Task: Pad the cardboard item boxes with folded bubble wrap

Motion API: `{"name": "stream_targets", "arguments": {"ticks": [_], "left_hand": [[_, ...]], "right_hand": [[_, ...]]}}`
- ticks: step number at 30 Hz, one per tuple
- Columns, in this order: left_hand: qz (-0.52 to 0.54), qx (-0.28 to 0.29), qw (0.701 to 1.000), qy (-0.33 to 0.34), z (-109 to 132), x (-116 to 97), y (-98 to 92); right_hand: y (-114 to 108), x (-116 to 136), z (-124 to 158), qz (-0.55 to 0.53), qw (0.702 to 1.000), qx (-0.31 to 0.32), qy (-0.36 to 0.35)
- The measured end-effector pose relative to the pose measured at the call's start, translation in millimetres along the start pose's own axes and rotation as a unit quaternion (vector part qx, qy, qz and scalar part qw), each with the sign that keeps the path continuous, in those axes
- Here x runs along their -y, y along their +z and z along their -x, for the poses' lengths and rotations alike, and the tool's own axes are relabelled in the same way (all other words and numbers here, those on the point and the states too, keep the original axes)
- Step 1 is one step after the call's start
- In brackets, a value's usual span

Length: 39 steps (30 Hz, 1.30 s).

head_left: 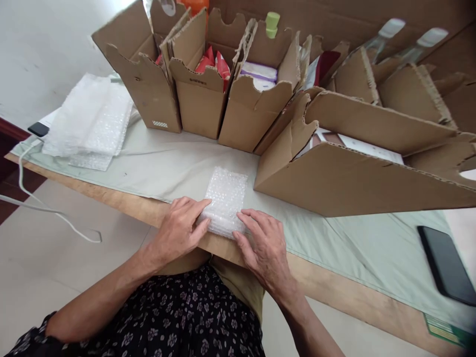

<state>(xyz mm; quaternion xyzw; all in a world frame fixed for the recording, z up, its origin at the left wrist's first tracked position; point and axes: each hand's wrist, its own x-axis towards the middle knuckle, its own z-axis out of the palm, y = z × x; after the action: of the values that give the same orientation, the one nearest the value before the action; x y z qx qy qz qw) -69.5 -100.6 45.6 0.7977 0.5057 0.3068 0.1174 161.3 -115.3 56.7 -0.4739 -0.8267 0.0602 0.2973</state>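
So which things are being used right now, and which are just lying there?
In use: small bubble wrap sheet, pressed at its near end by the left hand and right hand.
Lying about: stack of bubble wrap at far left, row of cardboard boxes, black phone at right, white cable.

Cardboard boxes (201,94) wall off rear; cloth (159,168) between open.

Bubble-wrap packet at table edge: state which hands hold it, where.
Both: left hand pins the small clear bubble-wrap packet at its near left edge, right hand at its near right corner.
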Motion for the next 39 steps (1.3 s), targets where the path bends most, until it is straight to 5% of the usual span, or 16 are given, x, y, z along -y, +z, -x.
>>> {"name": "stream_targets", "arguments": {"ticks": [6,12,16,20,23,25,28,31,33,36,39], "left_hand": [[-0.057,0.003,0.998,-0.004,-7,1,1.3],[0.028,0.002,0.998,0.061,10,-8,-9.1],[-0.009,0.022,1.000,0.011,-11,4,3.2],[-0.059,0.007,0.998,-0.023,-27,9,11.3],[0.027,-0.052,0.994,-0.091,-15,-2,6.1],[0.162,-0.066,0.969,-0.176,0,-15,1.4],[0.404,-0.006,0.874,-0.270,15,-34,1.2],[0.567,0.027,0.785,-0.250,13,-45,8.8],[0.597,0.008,0.766,-0.238,7,-46,12.3],[0.552,0.013,0.801,-0.231,2,-46,9.5],[0.466,0.063,0.864,-0.179,0,-49,2.4]], "right_hand": [[11,-2,-7,0.028,0.994,0.075,-0.075],[11,-10,-7,-0.085,0.995,0.042,0.024],[6,-11,-8,0.008,1.000,-0.012,0.001],[9,-11,-14,0.068,0.995,0.053,-0.059],[14,-15,-19,0.032,0.998,0.052,-0.028],[14,-15,-20,-0.034,0.999,0.013,0.040],[10,-4,-16,-0.143,0.982,-0.005,0.122],[6,11,-8,-0.210,0.968,0.023,0.136],[2,15,-3,-0.194,0.973,0.018,0.126],[-11,6,3,-0.169,0.978,0.002,0.124],[-33,-5,2,-0.254,0.958,0.061,0.116]]}}
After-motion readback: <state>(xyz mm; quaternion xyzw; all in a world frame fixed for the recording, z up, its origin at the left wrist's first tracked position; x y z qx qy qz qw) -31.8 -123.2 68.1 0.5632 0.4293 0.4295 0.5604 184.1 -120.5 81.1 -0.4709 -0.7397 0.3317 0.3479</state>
